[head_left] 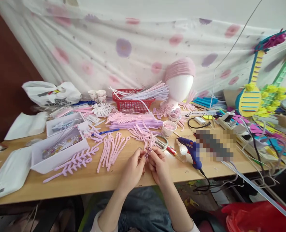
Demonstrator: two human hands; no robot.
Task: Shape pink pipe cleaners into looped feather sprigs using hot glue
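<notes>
My left hand [135, 166] and my right hand [159, 164] meet above the front edge of the wooden table, fingertips pinched together. Whatever sits between them is too small and too covered to make out. Just beyond the fingers lie pink pipe-cleaner pieces [143, 135] and scissors with pale handles [162, 141]. Looped pink pipe-cleaner stems [111, 151] are laid out left of my hands. A blue hot glue gun [193, 153] rests to the right. Behind the scissors stands a paper cup [168, 129] holding pink bits.
White boxes [58, 154] of beads stand at the left, near lilac leafy stems [72, 162]. A red basket [133, 104] of pipe cleaners and a white mannequin head [180, 87] are at the back. Power strips [244, 138] and tangled cables lie right, beside a yellow-and-blue craft instrument [249, 100].
</notes>
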